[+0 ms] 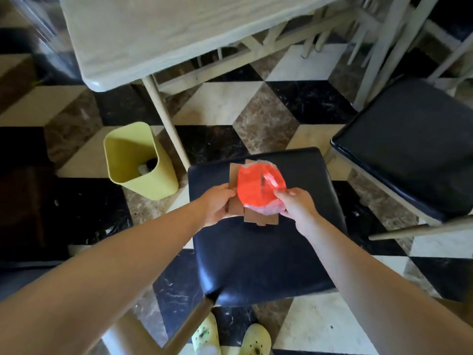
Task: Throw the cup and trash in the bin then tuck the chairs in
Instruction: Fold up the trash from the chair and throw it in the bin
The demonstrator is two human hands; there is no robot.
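Note:
I hold trash over a black padded chair seat [263, 257]: a flat piece of brown cardboard [258, 218] with an orange plastic wrapper [256, 187] lying on top. My left hand [217, 206] grips the cardboard's left edge. My right hand [298, 204] pinches the wrapper at its right side. A yellow bin [139, 162] stands on the floor to the left of the chair, beside a table leg, with a cup-like item inside at the bottom.
A pale table [153, 34] fills the top of the view, its leg [166, 124] between bin and chair. A second black chair [409, 147] stands at the right, pulled out. More pale chair legs show at top right. The floor is checkered marble.

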